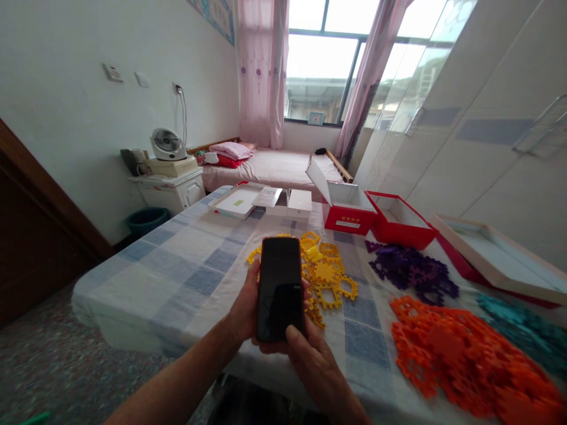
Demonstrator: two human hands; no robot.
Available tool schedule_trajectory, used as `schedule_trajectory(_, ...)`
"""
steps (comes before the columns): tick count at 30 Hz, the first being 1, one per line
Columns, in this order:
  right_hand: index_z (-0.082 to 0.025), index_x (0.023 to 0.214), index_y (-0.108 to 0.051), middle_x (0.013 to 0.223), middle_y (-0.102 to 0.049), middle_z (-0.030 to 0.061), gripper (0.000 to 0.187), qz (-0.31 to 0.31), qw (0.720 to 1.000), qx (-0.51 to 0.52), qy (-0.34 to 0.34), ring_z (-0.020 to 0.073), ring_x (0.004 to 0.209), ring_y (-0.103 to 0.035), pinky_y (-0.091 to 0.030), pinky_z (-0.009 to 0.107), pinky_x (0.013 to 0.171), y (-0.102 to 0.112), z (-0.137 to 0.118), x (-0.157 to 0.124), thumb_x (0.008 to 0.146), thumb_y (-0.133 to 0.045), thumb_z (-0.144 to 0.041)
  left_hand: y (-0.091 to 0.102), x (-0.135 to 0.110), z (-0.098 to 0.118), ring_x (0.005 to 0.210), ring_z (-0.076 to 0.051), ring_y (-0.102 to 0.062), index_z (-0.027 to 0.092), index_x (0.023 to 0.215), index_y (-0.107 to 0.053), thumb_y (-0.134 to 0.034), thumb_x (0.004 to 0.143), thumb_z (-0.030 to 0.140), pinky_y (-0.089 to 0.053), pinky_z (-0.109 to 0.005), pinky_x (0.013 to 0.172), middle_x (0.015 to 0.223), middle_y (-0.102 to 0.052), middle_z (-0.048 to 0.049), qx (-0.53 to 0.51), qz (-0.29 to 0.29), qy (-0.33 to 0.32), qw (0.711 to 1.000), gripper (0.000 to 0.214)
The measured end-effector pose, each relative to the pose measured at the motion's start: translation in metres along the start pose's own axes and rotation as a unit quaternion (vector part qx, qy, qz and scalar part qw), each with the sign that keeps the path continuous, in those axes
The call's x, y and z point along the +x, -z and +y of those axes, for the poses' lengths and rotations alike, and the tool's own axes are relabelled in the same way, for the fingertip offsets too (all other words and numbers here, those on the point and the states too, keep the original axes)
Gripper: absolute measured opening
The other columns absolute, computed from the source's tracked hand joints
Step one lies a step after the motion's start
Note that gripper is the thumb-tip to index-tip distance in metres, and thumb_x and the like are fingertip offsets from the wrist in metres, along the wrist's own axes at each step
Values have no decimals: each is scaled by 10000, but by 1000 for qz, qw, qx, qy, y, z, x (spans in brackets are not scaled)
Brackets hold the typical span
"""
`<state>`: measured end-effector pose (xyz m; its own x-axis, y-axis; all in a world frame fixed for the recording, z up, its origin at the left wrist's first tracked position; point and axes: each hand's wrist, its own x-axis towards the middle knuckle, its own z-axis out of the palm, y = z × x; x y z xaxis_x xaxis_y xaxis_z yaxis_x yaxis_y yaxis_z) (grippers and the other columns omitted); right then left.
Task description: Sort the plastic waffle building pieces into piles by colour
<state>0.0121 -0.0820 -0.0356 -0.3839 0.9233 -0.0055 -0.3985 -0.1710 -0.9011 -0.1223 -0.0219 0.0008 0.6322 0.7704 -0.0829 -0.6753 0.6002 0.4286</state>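
A black smartphone (280, 288) with a dark screen is held upright over the near edge of the table (177, 277). My left hand (245, 307) wraps round its left side and back. My right hand (310, 354) grips its lower right corner, thumb resting on the bottom of the screen. Just beyond the phone lies a pile of yellow plastic interlocking pieces (325, 271).
Purple pieces (411, 271), orange pieces (460, 348) and teal pieces (522, 324) lie in heaps on the right. Red boxes (349, 215) and white lids (239, 200) stand at the table's far side. A bed (274, 165), a nightstand with a fan (167, 144) and a bin (146, 219) are behind.
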Motion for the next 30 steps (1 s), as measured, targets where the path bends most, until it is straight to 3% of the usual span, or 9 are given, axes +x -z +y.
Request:
schedule_trajectory(4,-179,1279,-512,1297,-517,90,482,59,992,-111,13,228,1074,-579,-539,320,812,3,-17,0,883,-540,-453,-2,-3,2,872,-269,-657,32,1121,-612,-259,864,680,-476,-400,873,966,-679,-181,13,65,-44,997,781)
schedule_trajectory(8,-175,1183,-570,1191,-592,89,393,134,957,-245,79,213,1044,-584,-505,327,867,15,-28,-2,891,-516,-433,-1,-8,5,849,-260,-659,59,1114,-618,-272,849,702,-491,-396,842,914,-687,-158,6,87,-36,995,777)
schedule_trajectory(12,-183,1150,-578,1108,-631,85,356,199,924,-304,116,206,1009,-596,-474,350,911,27,-19,-5,896,-501,-421,2,-8,2,830,-226,-655,52,1100,-617,-340,865,652,-495,-350,839,952,-680,-141,-8,102,-28,994,702)
schedule_trajectory(21,-204,1117,-589,1117,-621,58,318,203,918,-324,110,177,970,-594,-461,331,909,33,-9,-9,906,-485,-417,2,-5,1,816,-242,-658,76,1042,-636,-358,850,664,-495,-361,829,921,-680,-128,-18,136,-4,991,678)
schedule_trajectory(30,-195,1095,-598,1128,-620,71,293,188,917,-331,116,192,1016,-591,-471,335,906,30,-12,-8,910,-482,-389,10,-5,0,857,-244,-659,79,1130,-588,-384,839,676,-480,-367,857,980,-672,-146,-17,80,-7,997,695)
